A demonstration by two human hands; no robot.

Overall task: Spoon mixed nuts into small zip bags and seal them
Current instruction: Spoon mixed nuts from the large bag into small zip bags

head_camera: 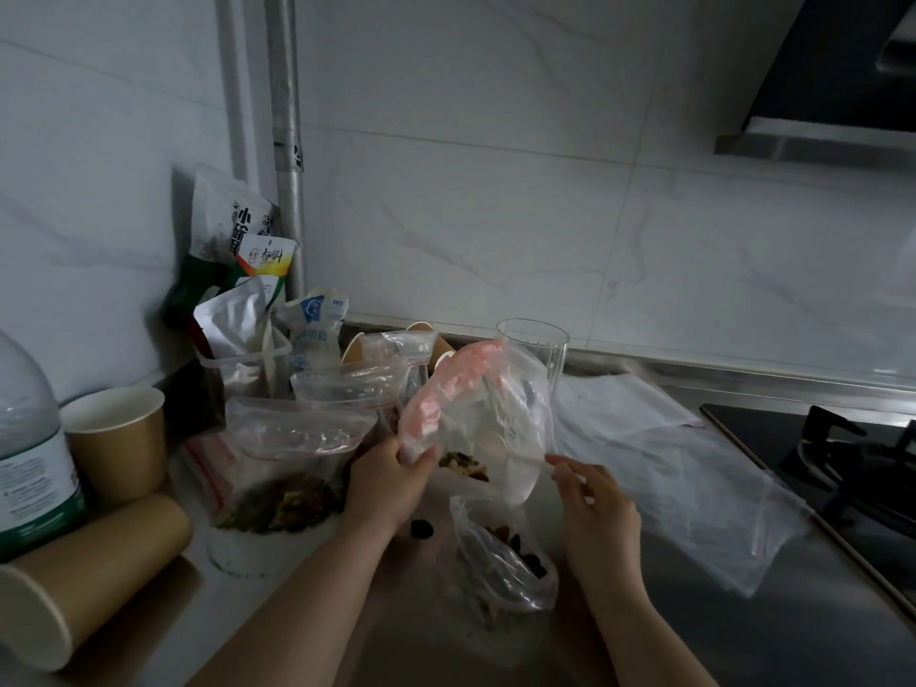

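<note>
— Where's the small zip bag (488, 428)?

— Centre, held up off the counter (718, 637), its pink zip strip at twelve o'clock and a few mixed nuts (464, 466) inside. The left hand (389, 480) pinches its near edge, likely to hold the mouth open.

— The right hand (597, 508)?

— At four o'clock, fingers curled on something thin (spoon handle, probably; too blurred to tell).

— Around it?

— A filled bag (500, 557) at six, the big supply bag (292, 463) at nine, paper cups (119, 438) beyond.

Left of the left fingers (411, 456), a big nut bag (282, 463) and paper cups (119, 438) crowd the worktop (669, 612). Beyond them stands a clear glass (538, 349). Right of the right fingers (570, 476), flat empty bags (694, 468) lie low, passable above.
</note>
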